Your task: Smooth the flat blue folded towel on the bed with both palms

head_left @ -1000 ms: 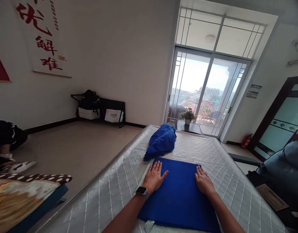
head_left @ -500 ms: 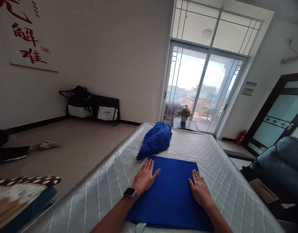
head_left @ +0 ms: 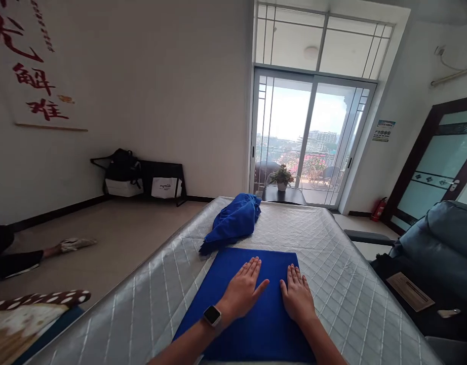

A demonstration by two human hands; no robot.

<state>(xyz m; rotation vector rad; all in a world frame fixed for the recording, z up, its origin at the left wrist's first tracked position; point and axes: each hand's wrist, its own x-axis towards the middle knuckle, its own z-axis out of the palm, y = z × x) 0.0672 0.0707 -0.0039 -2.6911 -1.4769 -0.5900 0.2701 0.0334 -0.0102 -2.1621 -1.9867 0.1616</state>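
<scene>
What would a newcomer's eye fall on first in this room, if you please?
Most likely the flat blue towel at the near end of the quilted grey mattress, with the left hand and right hand pressed palm-down side by side on it. Just beyond lies a crumpled blue towel, and behind that the bright glass balcony door.

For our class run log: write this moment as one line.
left hand: flat on folded blue cloth | right hand: flat on it | bundled blue cloth: behind, on mattress
</scene>
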